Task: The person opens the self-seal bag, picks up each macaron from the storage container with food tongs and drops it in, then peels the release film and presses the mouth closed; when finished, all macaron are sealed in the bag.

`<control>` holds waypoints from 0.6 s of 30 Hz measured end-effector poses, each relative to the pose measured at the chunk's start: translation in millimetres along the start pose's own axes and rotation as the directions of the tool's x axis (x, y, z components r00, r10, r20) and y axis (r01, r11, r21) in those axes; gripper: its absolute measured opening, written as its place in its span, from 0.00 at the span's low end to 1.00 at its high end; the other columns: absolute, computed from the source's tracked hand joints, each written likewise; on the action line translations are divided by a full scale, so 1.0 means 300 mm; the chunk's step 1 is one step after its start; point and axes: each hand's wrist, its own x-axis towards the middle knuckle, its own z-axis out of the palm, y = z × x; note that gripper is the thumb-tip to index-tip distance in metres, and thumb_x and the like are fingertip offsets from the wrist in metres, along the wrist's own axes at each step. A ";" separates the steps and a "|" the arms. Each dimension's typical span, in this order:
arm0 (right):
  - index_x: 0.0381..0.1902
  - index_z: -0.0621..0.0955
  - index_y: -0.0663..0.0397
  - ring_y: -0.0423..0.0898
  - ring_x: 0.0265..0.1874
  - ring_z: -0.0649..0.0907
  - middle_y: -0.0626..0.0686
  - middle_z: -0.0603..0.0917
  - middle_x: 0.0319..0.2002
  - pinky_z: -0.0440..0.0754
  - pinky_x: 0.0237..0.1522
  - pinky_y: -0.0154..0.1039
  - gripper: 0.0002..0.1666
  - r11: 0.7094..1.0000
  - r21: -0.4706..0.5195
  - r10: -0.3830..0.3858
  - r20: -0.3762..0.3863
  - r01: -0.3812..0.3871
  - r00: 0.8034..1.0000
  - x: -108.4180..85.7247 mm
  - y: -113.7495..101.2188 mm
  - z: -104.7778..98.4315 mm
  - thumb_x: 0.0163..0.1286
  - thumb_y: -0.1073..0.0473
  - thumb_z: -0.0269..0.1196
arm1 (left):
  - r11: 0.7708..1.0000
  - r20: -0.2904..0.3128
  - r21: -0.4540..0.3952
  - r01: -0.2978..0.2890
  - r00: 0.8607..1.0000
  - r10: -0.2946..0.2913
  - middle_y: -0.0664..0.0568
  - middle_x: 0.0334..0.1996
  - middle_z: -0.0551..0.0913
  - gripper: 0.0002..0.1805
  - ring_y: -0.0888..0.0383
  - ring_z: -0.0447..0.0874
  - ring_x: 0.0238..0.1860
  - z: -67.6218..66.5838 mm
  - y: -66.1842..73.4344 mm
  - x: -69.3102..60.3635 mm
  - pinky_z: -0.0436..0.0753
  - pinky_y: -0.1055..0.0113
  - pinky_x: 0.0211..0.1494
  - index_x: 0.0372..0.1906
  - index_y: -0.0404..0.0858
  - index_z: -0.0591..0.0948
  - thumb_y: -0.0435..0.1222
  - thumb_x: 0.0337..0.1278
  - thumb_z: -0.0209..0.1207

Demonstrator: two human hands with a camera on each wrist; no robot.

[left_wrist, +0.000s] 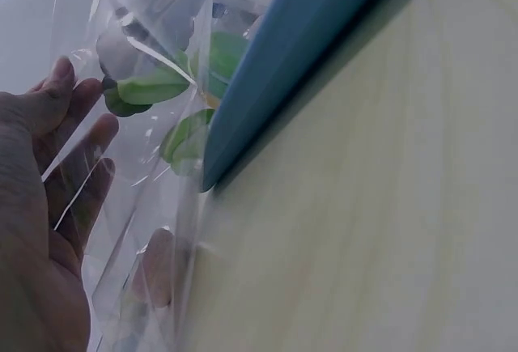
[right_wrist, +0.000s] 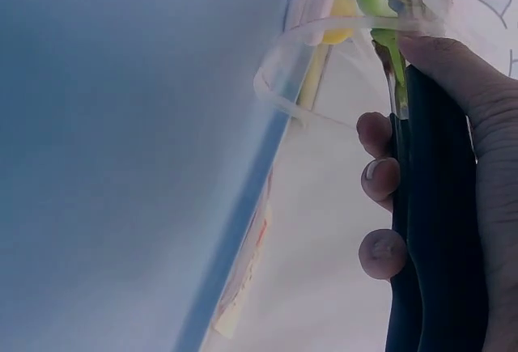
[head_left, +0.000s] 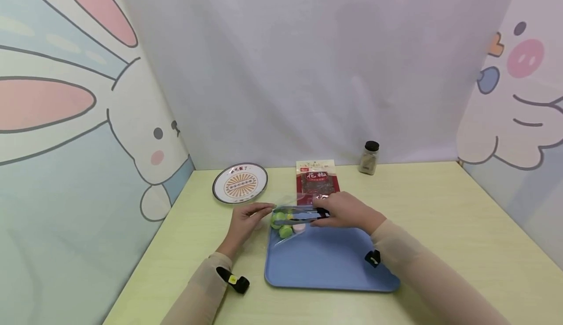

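Note:
My left hand (head_left: pixel 244 223) pinches the edge of a clear plastic bag (left_wrist: pixel 121 231) between thumb and index finger, over the tray's far left corner. From the other side my right hand (head_left: pixel 347 211) grips black-handled metal tongs (right_wrist: pixel 441 206). Their metal ends reach leftward into the bag's mouth. Green macarons (head_left: pixel 285 231), a pale pink macaron (right_wrist: pixel 310 10) and a yellow macaron (right_wrist: pixel 338 22) show around the tong ends, partly seen through the plastic. Whether the tips hold a macaron, and which macarons lie inside the bag, I cannot tell. Beneath lies the blue tray (head_left: pixel 330 261).
A patterned white plate (head_left: pixel 240 183) sits at the back left. Behind the tray lies a red spice packet (head_left: pixel 316 178), and a black-lidded jar (head_left: pixel 369 158) stands at the back right. Pale wood tabletop (head_left: pixel 440 207) extends to the right.

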 end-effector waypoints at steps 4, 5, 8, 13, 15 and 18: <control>0.39 0.79 0.46 0.34 0.17 0.71 0.35 0.72 0.20 0.70 0.21 0.31 0.21 1.000 0.017 0.007 0.018 -0.008 1.000 0.009 -0.013 -0.009 0.63 0.39 0.71 | 1.000 -0.006 -0.013 -0.018 1.000 0.018 0.44 0.43 0.90 0.09 0.55 0.89 0.46 0.000 -0.019 -0.001 0.87 0.63 0.50 0.46 0.32 0.88 0.27 0.63 0.64; 0.39 0.79 0.46 0.34 0.17 0.71 0.35 0.72 0.20 0.70 0.21 0.31 0.21 1.000 0.015 0.009 0.021 -0.009 1.000 0.010 -0.014 -0.010 0.62 0.38 0.71 | 1.000 -0.009 -0.014 -0.023 1.000 0.023 0.44 0.42 0.90 0.09 0.55 0.89 0.46 0.001 -0.020 -0.001 0.87 0.63 0.50 0.46 0.33 0.89 0.27 0.63 0.64; 0.40 0.78 0.46 0.34 0.16 0.69 0.35 0.70 0.19 0.68 0.19 0.32 0.23 1.000 -0.010 0.018 0.028 -0.018 0.999 0.005 -0.013 -0.013 0.62 0.37 0.71 | 1.000 -0.012 -0.010 -0.029 1.000 0.029 0.47 0.42 0.90 0.08 0.54 0.89 0.46 0.000 -0.023 -0.003 0.87 0.62 0.50 0.46 0.36 0.89 0.30 0.63 0.65; 0.42 0.78 0.46 0.34 0.16 0.70 0.36 0.72 0.20 0.69 0.20 0.33 0.28 0.997 -0.031 0.069 0.039 -0.068 0.997 -0.024 0.004 -0.021 0.60 0.31 0.70 | 1.000 -0.006 -0.007 -0.023 1.000 0.023 0.48 0.41 0.90 0.08 0.54 0.89 0.45 0.000 0.005 -0.003 0.87 0.62 0.50 0.45 0.36 0.89 0.30 0.63 0.65; 0.42 0.78 0.45 0.35 0.17 0.71 0.36 0.74 0.21 0.70 0.21 0.34 0.30 0.994 -0.025 0.104 0.045 -0.103 0.994 -0.043 0.014 -0.028 0.59 0.29 0.69 | 1.000 0.000 -0.011 -0.024 1.000 0.024 0.47 0.41 0.90 0.08 0.54 0.89 0.45 0.001 0.034 -0.001 0.87 0.62 0.50 0.44 0.34 0.89 0.28 0.63 0.65; 0.42 0.79 0.44 0.35 0.17 0.71 0.38 0.76 0.23 0.69 0.21 0.33 0.33 0.989 -0.018 0.144 0.042 -0.143 0.989 -0.076 0.032 -0.043 0.57 0.25 0.67 | 1.000 0.006 -0.013 -0.019 1.000 0.019 0.44 0.41 0.90 0.07 0.56 0.89 0.45 0.002 0.080 0.001 0.87 0.64 0.50 0.44 0.30 0.88 0.26 0.62 0.65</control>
